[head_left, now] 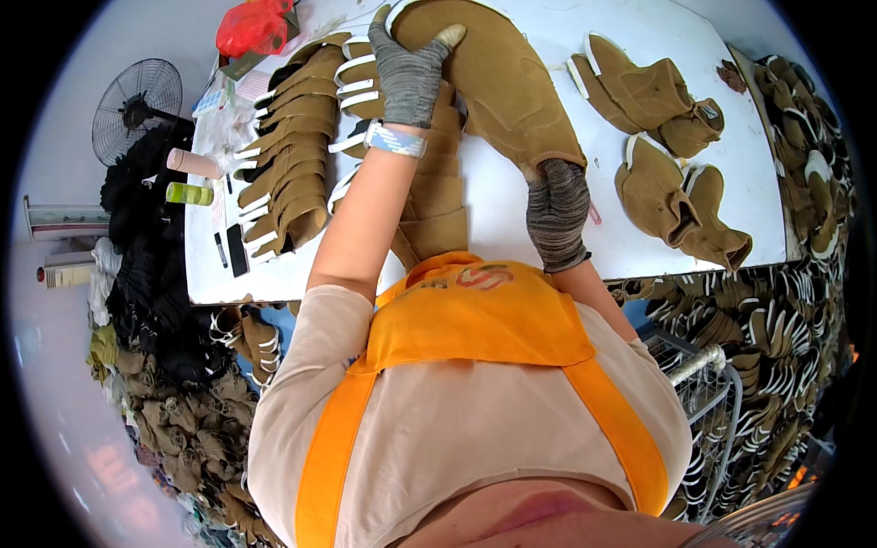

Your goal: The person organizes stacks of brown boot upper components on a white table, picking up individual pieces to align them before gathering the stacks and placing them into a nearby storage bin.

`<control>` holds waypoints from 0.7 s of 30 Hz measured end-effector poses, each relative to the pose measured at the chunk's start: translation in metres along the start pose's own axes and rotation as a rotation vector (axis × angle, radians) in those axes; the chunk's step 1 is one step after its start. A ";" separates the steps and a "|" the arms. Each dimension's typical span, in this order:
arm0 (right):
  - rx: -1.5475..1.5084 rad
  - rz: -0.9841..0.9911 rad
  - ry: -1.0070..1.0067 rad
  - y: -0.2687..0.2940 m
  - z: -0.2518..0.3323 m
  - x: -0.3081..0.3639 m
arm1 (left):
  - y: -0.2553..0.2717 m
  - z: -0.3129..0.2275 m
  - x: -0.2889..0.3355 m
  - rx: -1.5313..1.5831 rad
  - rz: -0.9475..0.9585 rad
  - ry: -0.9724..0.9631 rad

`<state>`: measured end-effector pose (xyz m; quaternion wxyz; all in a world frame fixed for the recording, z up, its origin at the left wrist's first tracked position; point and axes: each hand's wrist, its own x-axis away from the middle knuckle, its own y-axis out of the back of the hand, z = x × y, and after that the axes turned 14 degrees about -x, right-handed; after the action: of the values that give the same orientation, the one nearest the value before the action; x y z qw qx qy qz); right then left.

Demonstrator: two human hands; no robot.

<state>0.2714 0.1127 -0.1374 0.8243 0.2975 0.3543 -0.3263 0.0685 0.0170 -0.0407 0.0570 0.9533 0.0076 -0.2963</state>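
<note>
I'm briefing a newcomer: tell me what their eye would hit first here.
Probably the orange apron at the centre. Then the large brown boot at top centre, the left hand on its toe end, the right hand at its shaft opening. A red plastic bag also stands out at upper left.

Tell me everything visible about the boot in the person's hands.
The boot is brown, apparently suede-like, with visible seams and a white edge along its sole. It looks whole, but the picture's top edge cuts off part of the toe end. It slants above the white table, toe at upper left, shaft at lower right. The gloved left hand grips the toe end; the gloved right hand is at the shaft opening, its fingers hidden, perhaps inside.
</note>
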 end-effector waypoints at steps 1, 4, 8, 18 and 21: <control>-0.038 0.001 0.011 0.001 0.004 -0.004 | 0.002 -0.008 -0.006 -0.126 0.031 0.142; -0.070 0.017 0.020 0.004 0.009 -0.010 | 0.004 -0.063 -0.010 -1.082 0.178 0.509; -0.154 -0.006 -0.066 -0.002 0.002 -0.001 | -0.008 -0.002 -0.013 -0.344 -0.109 0.181; -0.106 -0.155 -0.492 0.005 -0.013 -0.010 | -0.031 0.038 -0.005 0.072 -0.016 0.188; -0.560 -0.276 -0.741 0.009 -0.016 -0.033 | 0.003 0.080 0.010 0.337 0.587 0.354</control>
<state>0.2539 0.1404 -0.1188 0.8924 -0.1220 0.1472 -0.4087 0.0318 0.0045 -0.1115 -0.0201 0.9475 -0.3048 -0.0951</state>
